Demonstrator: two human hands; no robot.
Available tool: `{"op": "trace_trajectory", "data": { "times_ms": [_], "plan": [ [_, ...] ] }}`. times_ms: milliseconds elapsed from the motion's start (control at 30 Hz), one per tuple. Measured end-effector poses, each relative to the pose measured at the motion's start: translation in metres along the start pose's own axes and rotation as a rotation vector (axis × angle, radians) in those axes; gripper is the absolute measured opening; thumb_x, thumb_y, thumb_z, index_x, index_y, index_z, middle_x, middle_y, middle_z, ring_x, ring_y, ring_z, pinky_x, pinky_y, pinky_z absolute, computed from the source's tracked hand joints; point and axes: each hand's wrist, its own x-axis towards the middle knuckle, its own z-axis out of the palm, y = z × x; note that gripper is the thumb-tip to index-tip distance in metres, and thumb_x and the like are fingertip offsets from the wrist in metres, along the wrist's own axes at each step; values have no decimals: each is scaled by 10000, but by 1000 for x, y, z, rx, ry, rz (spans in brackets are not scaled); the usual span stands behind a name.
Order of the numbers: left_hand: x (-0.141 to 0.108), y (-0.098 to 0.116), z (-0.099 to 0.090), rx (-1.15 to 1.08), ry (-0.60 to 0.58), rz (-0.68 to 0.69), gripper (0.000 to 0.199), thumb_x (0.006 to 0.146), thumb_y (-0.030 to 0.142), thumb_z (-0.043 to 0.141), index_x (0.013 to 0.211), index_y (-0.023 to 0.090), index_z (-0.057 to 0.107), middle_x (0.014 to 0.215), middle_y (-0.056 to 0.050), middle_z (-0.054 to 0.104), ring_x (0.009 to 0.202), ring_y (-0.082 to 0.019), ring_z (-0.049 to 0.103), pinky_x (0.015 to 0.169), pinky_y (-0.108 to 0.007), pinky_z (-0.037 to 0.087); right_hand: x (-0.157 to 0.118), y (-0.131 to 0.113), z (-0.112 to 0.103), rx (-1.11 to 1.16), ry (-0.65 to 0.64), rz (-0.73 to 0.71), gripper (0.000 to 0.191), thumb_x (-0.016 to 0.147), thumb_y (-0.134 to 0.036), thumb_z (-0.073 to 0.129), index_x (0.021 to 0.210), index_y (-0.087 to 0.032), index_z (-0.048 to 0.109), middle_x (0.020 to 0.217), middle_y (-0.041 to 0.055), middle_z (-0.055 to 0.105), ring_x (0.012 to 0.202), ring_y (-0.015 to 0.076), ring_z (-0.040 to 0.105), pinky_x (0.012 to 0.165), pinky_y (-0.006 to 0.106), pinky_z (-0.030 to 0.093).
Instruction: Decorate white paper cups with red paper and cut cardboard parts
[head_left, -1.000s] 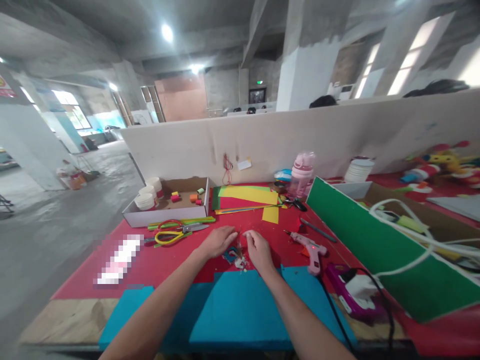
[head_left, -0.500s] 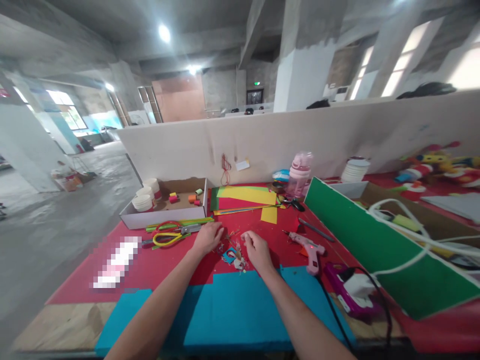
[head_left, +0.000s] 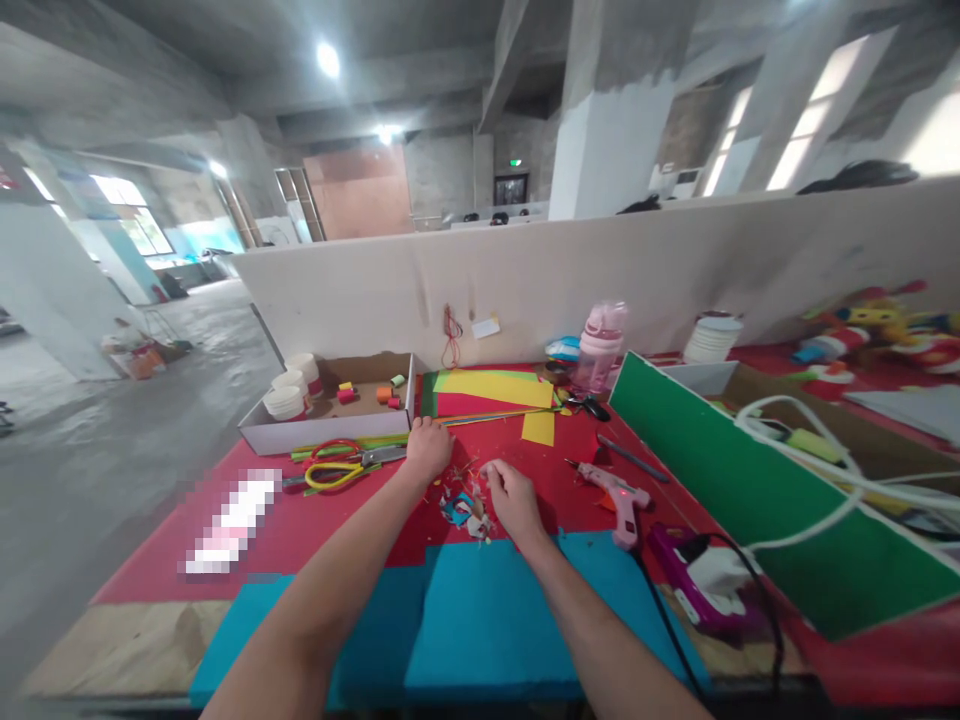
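My left hand [head_left: 430, 447] is low over the red tabletop, close to the front corner of the cardboard box and the ends of the coloured paper strips. Its fingers bend downward, and what is under them is hidden. My right hand [head_left: 514, 497] rests on the table with its fingers curled together; anything inside is too small to make out. Between and below the hands lies a small heap of paper scraps [head_left: 466, 512], blue, white and other colours. Left of my left hand lie scissors [head_left: 334, 474] with red and yellow handles.
A cardboard box [head_left: 330, 433] holds white cups and paper rolls. Coloured paper sheets [head_left: 487, 390] lie behind. To the right are a pink glue gun [head_left: 619, 497], a purple power strip [head_left: 701, 590] and a green-sided box [head_left: 735, 500]. Blue sheeting [head_left: 495, 620] covers the near edge.
My left hand has moved forward, away from the scraps toward the paper strips, and its fingers are more bent. My right hand stays in place. The scraps have shifted slightly.
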Motion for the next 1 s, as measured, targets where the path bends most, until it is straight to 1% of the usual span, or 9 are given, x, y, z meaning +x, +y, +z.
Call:
{"op": "trace_trajectory", "data": {
  "times_ms": [133, 267, 433, 500, 600, 700, 800, 933, 1000],
  "plan": [
    [19, 3, 1, 27, -92, -53, 380, 885, 326, 451, 963, 30, 676, 1001, -266, 661, 1009, -319, 609, 963, -455, 325, 0, 3, 0, 1, 0, 22, 337, 938, -362, 341, 792, -203, 599, 801, 49, 691, 741, 180, 629, 631, 233, 407],
    [15, 25, 3, -11, -155, -58, 340, 878, 313, 453, 918, 80, 698, 972, -242, 684, 978, -334, 631, 933, -510, 352, 0, 2, 0, 8, -9, 18, 342, 934, -357, 341, 785, -199, 604, 799, 53, 690, 734, 179, 625, 618, 234, 399],
    [0, 17, -10, -162, -147, 75, 446, 920, 399, 343, 932, 138, 704, 909, -165, 710, 896, -253, 662, 828, -365, 465, 2, 2, -1, 21, -6, 33, 343, 928, -371, 335, 797, -207, 606, 785, 53, 683, 726, 191, 623, 637, 257, 424],
    [-7, 1, -9, -209, -97, 114, 450, 952, 314, 249, 1114, 162, 641, 1069, -135, 686, 1012, -210, 631, 883, -332, 457, 3, 6, -1, 79, 24, 75, 355, 929, -389, 319, 846, -209, 614, 857, 66, 695, 806, 204, 640, 699, 281, 459],
    [-25, -14, 4, -303, -7, 194, 484, 960, 313, 254, 1370, 106, 406, 1417, -153, 443, 1312, -200, 411, 1054, -366, 358, 5, 12, 5, 173, 78, 123, 415, 925, -453, 297, 983, -200, 621, 1043, 104, 681, 997, 223, 622, 859, 345, 470],
    [-50, -10, 16, -408, -34, 330, 560, 942, 424, 315, 1393, 98, 374, 1477, -157, 347, 1395, -246, 264, 1134, -444, 239, 3, 12, 14, 264, 6, 106, 498, 894, -554, 338, 1124, -203, 605, 1220, 117, 614, 1162, 224, 548, 998, 382, 410],
    [-74, -10, 9, -583, -103, 448, 545, 961, 438, 220, 1431, 186, 329, 1477, -80, 372, 1370, -186, 327, 1131, -360, 284, 2, 11, 15, 442, -75, 97, 550, 903, -594, 296, 1203, -229, 577, 1291, 87, 576, 1215, 192, 511, 1026, 370, 396],
    [-105, -37, -2, -556, -75, 282, 741, 894, 578, 332, 1490, 176, 150, 1524, -110, 262, 1394, -243, 271, 1131, -381, 277, 10, 20, 0, 567, 188, 221, 605, 909, -599, 233, 1205, -190, 567, 1296, 120, 565, 1201, 199, 523, 1018, 388, 401],
    [-119, -47, 3, -459, -85, 317, 971, 770, 668, 498, 1496, 171, 87, 1542, -143, 181, 1405, -296, 224, 1126, -420, 272, 14, 26, -6, 566, 312, 314, 644, 906, -600, 204, 1161, -144, 581, 1235, 157, 599, 1152, 216, 561, 997, 397, 417]
  ]
}}
